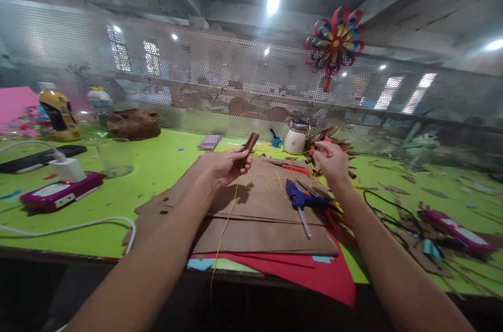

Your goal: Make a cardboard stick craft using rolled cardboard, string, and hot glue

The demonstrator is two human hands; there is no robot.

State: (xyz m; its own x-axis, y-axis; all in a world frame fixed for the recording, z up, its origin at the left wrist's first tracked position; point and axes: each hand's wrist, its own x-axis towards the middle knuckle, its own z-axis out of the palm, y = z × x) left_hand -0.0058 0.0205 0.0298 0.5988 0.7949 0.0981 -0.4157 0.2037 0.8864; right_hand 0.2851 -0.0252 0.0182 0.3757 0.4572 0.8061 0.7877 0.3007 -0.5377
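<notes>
My left hand [230, 167] is closed around a small bundle of folded brown paper strips [250, 144], held upright above the brown paper sheets [263, 203]. Yellow string [230, 211] hangs below that hand and trails over the table's front edge. My right hand [332, 162] is raised on the right, thumb and fingers pinched together. A thin stretch of yellow string seems to reach its fingertips. Below it lies a blue glue gun [302, 196], its glue stick [304, 223] pointing toward me. Scissors [307, 187] lie beside the gun, and an orange-handled tool [294, 168] is farther back.
A white jar [296, 136], a small blue cup [276, 141] and a pile of brown pieces stand behind. Purple power strips [61, 193] lie left and right with cables. Left are a plastic cup [116, 158] and a yellow bottle [58, 112]. Red paper [306, 274] overhangs the front edge.
</notes>
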